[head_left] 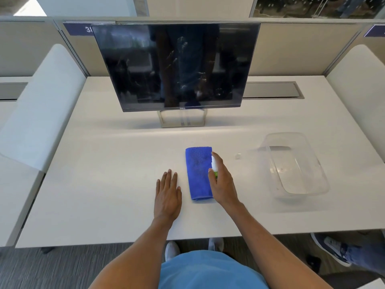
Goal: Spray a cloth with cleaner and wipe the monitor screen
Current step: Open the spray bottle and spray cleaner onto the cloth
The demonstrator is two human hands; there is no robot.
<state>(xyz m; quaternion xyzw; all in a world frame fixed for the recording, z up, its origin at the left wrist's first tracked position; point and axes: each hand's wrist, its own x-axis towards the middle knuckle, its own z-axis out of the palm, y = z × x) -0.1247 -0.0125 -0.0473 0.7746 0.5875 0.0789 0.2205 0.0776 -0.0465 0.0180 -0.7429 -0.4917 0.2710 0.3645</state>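
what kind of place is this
Most likely an open-plan office workstation. A monitor stands on a long white desk, low divider panels with a numbered purple tag separate the seats, and a cable hatch is set into the desktop.

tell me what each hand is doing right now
Left hand: open, flat on the desk beside the blue cloth.
Right hand: grips the spray bottle over the cloth.

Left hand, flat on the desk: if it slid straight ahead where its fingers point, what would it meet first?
Probably the monitor stand. The left hand points along bare desk just left of the blue cloth; that gap is narrow, so it might brush the cloth first.
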